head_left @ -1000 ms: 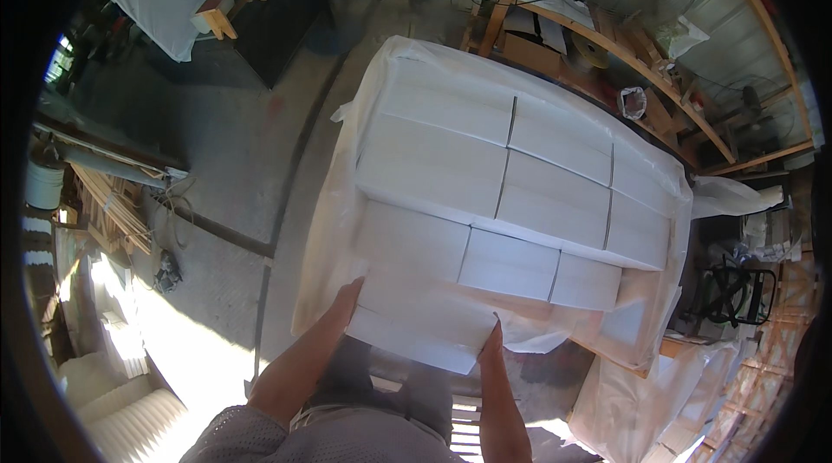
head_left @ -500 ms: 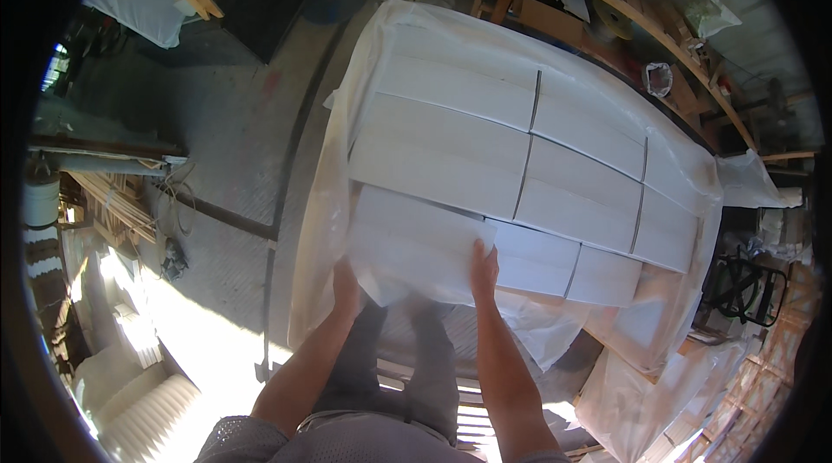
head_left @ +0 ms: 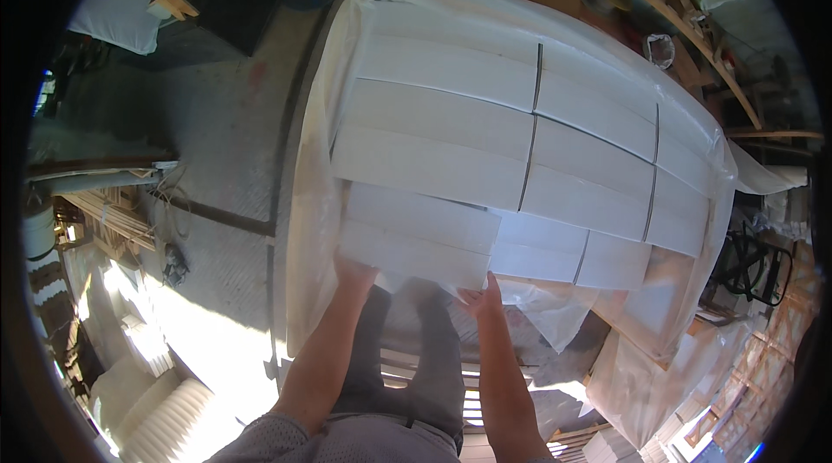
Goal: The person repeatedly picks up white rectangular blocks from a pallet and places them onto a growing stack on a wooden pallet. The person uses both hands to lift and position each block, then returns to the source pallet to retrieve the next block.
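Head view, looking down on a stack of long white rectangular blocks [head_left: 520,142] wrapped in clear plastic sheeting [head_left: 312,229]. The white rectangular block nearest the person [head_left: 416,238] lies at the stack's near left corner, its long axis running left to right across the picture, parallel to the rows behind it, with the right end dipping slightly toward the person. The left hand [head_left: 354,270] grips the block's near edge at its left end; the right hand [head_left: 481,296] grips the same edge at its right end, fingers curled under it. Both forearms enter from the lower edge. Loose plastic [head_left: 555,307] hangs below the stack's near edge. A grey concrete floor [head_left: 225,133] lies beside the stack's left edge.
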Motion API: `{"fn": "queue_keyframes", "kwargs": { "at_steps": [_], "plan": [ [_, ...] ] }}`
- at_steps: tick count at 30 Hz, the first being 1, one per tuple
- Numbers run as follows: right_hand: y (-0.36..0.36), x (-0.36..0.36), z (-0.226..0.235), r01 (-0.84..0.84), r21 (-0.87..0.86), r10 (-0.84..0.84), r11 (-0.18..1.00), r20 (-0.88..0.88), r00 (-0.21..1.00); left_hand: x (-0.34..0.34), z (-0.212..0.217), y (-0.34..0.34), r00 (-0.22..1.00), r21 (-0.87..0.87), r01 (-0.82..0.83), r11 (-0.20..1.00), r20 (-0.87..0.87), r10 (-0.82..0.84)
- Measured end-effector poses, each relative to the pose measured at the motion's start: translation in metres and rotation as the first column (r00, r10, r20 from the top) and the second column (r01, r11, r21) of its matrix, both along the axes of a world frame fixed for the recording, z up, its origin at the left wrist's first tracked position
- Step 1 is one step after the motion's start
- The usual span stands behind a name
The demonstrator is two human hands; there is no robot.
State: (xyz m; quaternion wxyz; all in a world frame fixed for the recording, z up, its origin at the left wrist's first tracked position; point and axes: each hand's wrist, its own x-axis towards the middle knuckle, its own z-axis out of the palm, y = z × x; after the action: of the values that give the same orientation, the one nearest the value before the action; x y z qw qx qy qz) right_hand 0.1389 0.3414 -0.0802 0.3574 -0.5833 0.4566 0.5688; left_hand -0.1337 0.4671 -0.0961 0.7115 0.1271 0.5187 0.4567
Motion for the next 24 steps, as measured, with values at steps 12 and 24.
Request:
{"fn": "queue_keyframes", "kwargs": {
  "at_steps": [12, 24],
  "plan": [
    [0.045, -0.009, 0.032, -0.58, 0.589, 0.3, 0.562, 0.509, 0.807, -0.024, -0.02, -0.005, 0.954, -0.16, -0.079, 0.984, 0.274, 0.121],
    [0.025, -0.01, -0.032, -0.356, 0.802, 0.019, 0.48, 0.396, 0.918, -0.004, 0.026, 0.0, 0.947, -0.526, -0.159, 0.835, 0.159, 0.28]
  ]
}}
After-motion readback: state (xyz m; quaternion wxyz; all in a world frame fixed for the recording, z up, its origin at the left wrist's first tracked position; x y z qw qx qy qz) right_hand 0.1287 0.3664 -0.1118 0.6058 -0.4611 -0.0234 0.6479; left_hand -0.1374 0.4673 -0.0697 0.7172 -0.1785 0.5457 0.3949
